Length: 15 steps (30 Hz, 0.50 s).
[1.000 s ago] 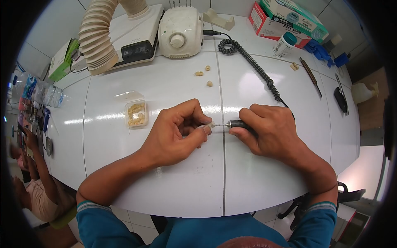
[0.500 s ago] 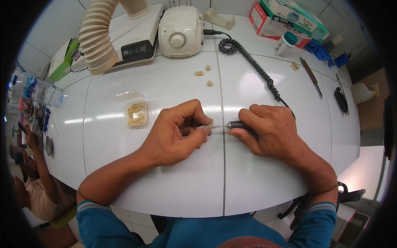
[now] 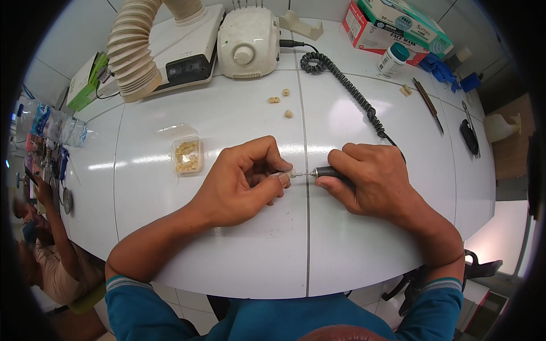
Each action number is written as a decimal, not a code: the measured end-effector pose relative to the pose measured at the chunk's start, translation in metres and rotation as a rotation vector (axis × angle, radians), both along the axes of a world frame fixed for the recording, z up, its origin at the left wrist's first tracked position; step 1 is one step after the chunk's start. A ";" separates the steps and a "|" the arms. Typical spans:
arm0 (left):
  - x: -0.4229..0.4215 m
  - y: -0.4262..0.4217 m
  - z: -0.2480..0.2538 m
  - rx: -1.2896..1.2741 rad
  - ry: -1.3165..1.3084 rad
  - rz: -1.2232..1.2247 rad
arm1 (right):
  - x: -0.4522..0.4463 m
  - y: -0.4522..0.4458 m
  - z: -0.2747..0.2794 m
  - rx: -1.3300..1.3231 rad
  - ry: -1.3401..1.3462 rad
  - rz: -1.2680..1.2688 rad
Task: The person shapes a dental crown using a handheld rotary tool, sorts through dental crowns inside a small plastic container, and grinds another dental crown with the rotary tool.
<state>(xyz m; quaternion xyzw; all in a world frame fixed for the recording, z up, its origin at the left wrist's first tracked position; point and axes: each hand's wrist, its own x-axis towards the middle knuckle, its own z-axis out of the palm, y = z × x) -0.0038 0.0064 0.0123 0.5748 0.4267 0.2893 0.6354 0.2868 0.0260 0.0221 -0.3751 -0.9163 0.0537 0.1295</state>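
Dental lab: handpiece [image 3: 327,171], tooth-shaped pieces [image 3: 288,114]

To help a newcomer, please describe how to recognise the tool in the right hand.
From the white machine with a round knob, follow the coiled black cord toward the right hand. It holds the tool: a dark handle, silver nose and thin shaft pointing at the left hand. Unlike the slim tools lying farther right, this one is held.

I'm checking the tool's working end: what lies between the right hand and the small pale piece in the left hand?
The head view shows the front of the black handpiece, then its thin metal bit.
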 end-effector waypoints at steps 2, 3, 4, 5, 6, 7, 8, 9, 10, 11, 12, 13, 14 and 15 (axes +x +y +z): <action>0.000 0.000 0.000 0.000 -0.002 -0.001 | 0.000 0.000 0.000 -0.001 -0.009 -0.016; 0.000 0.001 0.001 0.002 0.000 -0.002 | 0.000 0.000 0.000 -0.003 -0.008 -0.009; 0.000 0.001 0.001 0.005 0.002 -0.003 | 0.000 0.000 0.001 -0.005 -0.008 -0.002; -0.001 0.001 0.001 0.007 -0.002 -0.003 | 0.000 0.000 0.001 -0.007 -0.007 0.006; -0.001 0.001 0.001 0.008 -0.006 -0.003 | 0.000 0.000 0.001 -0.011 -0.008 -0.003; -0.001 0.001 0.001 0.010 -0.010 -0.003 | 0.000 0.000 0.001 -0.016 -0.009 -0.011; -0.001 0.001 0.001 0.011 -0.013 -0.004 | 0.000 0.000 0.000 -0.020 -0.009 -0.018; -0.001 0.001 0.000 0.012 -0.015 -0.006 | 0.000 0.000 0.001 -0.018 -0.008 -0.005; -0.001 0.001 0.000 0.013 -0.018 -0.007 | 0.000 0.001 0.002 -0.016 -0.006 0.009; -0.001 0.001 -0.001 0.019 -0.018 -0.007 | 0.001 0.001 0.002 -0.014 -0.005 0.022; -0.001 0.001 -0.002 0.026 -0.018 -0.007 | 0.001 0.001 0.001 -0.011 -0.001 0.009; -0.001 0.002 -0.003 0.032 -0.017 -0.007 | 0.001 0.001 -0.001 -0.008 0.004 -0.004; -0.001 0.002 -0.003 0.030 -0.020 -0.009 | 0.001 0.001 -0.002 -0.005 0.008 -0.017; -0.002 0.002 -0.003 0.029 -0.023 -0.009 | 0.001 0.001 -0.001 -0.011 -0.002 -0.007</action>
